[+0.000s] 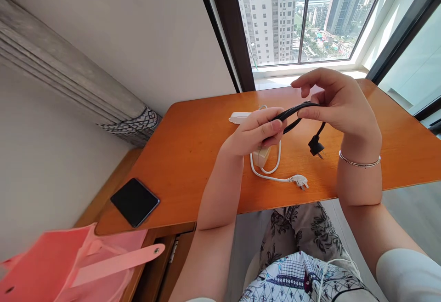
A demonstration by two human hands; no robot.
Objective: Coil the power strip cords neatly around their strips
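A folded black power cord (292, 114) is held between both hands above the wooden table. My left hand (260, 129) is closed around one end of the bundle, thumb on top. My right hand (330, 99) pinches the other end between thumb and fingers, its index finger raised. From the right end the cord's black plug (316, 145) hangs down, prongs pointing lower right. Beneath and behind my left hand lies a white power strip (239, 117), mostly hidden. A white cable loops over the table to a white plug (299, 181) near the front edge.
The orange-brown wooden table (200, 155) stands against a window. At its left lies a black phone (135, 202). An open pink bag (51, 265) with a strap sits below the left corner, beside a drawer. A tied grey curtain (86, 76) hangs at the left.
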